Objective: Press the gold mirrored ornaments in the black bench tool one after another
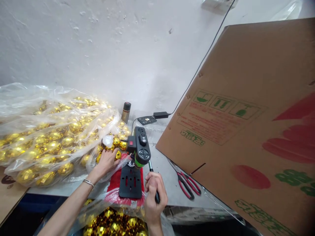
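My left hand (107,161), with a bracelet at the wrist, reaches into the mouth of a clear plastic bag (94,114) of shiny gold balls. Its fingers lie over a gold ball (118,155). My right hand (155,193) is wrapped round the black-gripped lever (157,196) of a small black bench machine (142,141). The machine's slotted black base plate (131,183) bears no ball and rests on red plastic (113,183). Below the table edge, another clear bag holds more gold balls (115,224).
Red-handled pliers (188,185) lie right of my right hand, beside a large tilted cardboard box (236,114). Behind the machine are a dark bottle (126,112), a black patterned item (147,120) and a power adapter (160,115) with a cable running up the wall.
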`<state>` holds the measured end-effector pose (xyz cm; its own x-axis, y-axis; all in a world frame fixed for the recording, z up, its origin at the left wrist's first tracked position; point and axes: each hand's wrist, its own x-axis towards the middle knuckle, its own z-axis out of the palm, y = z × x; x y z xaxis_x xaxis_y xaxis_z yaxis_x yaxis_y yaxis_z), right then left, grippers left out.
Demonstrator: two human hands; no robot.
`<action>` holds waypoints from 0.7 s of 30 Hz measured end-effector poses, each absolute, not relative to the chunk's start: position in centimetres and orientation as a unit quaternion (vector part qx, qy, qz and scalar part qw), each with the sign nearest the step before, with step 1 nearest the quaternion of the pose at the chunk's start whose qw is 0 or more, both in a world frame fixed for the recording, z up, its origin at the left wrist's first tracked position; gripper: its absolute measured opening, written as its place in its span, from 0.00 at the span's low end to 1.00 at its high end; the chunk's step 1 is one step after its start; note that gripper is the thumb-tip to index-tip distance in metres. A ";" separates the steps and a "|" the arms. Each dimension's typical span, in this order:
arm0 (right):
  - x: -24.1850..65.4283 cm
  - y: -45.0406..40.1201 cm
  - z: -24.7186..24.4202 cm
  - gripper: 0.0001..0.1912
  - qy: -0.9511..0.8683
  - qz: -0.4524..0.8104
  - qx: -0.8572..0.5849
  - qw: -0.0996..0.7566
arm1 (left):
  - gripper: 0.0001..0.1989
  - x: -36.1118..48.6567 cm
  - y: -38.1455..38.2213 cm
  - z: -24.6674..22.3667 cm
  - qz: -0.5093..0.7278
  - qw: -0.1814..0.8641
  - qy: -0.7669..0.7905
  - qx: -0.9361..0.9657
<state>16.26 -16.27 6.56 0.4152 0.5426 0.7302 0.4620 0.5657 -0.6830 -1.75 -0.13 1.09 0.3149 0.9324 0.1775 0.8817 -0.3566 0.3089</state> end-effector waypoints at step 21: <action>16.4 -16.5 7.1 0.17 -0.549 0.029 -0.472 0.690 | 0.33 2.0 -9.6 -5.2 0.450 0.475 0.512 0.556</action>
